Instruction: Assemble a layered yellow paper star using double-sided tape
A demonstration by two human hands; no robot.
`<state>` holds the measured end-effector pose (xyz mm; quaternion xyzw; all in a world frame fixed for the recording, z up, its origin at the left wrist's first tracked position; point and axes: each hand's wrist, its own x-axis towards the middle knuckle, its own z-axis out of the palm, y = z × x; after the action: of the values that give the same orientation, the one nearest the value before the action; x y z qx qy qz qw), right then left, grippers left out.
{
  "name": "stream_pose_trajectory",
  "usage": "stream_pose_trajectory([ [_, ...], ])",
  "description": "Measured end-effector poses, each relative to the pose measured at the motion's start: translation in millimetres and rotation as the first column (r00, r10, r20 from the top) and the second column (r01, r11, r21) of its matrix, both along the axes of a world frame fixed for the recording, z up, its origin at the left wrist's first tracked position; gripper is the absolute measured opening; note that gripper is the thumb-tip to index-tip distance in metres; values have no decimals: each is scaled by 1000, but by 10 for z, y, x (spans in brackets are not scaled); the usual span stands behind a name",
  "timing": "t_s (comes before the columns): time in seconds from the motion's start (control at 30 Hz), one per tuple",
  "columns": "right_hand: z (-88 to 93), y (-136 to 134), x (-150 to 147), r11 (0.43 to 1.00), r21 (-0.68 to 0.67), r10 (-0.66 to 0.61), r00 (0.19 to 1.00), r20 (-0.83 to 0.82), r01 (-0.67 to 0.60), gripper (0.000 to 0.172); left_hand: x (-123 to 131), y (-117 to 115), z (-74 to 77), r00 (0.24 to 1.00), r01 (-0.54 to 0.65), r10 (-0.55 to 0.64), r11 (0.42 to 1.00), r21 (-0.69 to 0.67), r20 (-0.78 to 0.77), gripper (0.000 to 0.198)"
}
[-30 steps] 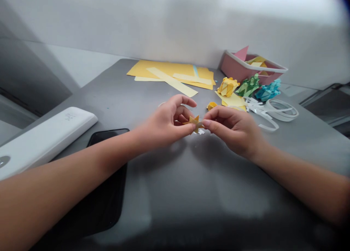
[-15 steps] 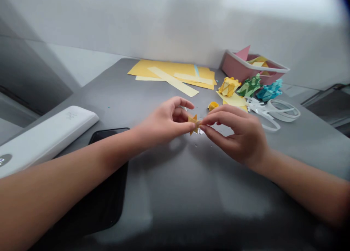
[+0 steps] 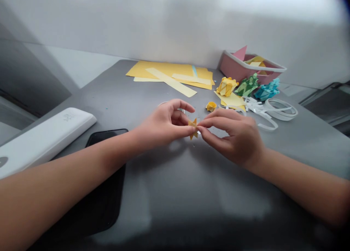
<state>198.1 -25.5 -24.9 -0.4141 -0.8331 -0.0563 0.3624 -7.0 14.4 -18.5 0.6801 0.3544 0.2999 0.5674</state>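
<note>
Between my two hands, above the middle of the grey table, is a small yellow folded-paper star (image 3: 193,128). My left hand (image 3: 169,121) pinches its left side between thumb and fingers, the index finger arched above. The thumb and index finger of my right hand (image 3: 232,132) close on the star's right edge. Whether the right fingertips hold a separate scrap is too small to make out. Just beyond the hands lies a small yellow paper ring (image 3: 211,106). White bits of paper show on the table behind the star.
Yellow paper sheets and strips (image 3: 169,72) lie at the back. Rightward are folded clusters in yellow (image 3: 226,87), green (image 3: 247,85) and blue (image 3: 268,89), a roll of white tape (image 3: 281,110) and a pink basket (image 3: 237,68). A white device (image 3: 51,134) and black tablet (image 3: 109,207) lie left.
The star has turned slightly in my fingers, and its points sit differently. Both hands keep their pinch on it. The whole view has shifted a little.
</note>
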Motion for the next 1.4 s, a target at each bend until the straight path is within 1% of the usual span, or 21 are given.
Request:
stream_pose_trajectory([
  [0.17,4,-10,-9,1000,-14,9,1000,-16,-9,11,6,3,-15,1000,6,-6,1000,7,5,41],
  [0.3,12,4,-9,996,-79,25,998,-63,-30,13,12,-11,-12,1000,13,-14,1000,8,16,39],
  [0.37,14,9,-7,993,-104,38,996,-86,-47,12,11,-16,-10,1000,12,-12,1000,18,9,38],
  [0.5,15,13,-1,991,-107,66,991,-114,-79,10,12,-12,-12,1000,11,-11,1000,20,13,37],
  [0.77,23,14,-7,993,-102,56,993,-103,-66,14,1,-3,-35,999,30,-31,999,29,30,37],
  [0.93,34,3,-5,988,-144,41,993,-110,-57,15,-3,-2,-47,999,29,-31,998,58,27,37],
  [1.2,42,-3,-5,985,-158,46,991,-125,-66,14,-4,-15,-23,1000,25,-26,997,70,15,37],
  [1.3,37,0,-6,985,-163,41,990,-134,-63,11,-5,-17,-22,1000,24,-25,997,73,17,36],
  [1.4,36,9,-2,978,-202,22,986,-165,-56,6,-4,-16,-22,999,29,-32,998,64,40,36],
])
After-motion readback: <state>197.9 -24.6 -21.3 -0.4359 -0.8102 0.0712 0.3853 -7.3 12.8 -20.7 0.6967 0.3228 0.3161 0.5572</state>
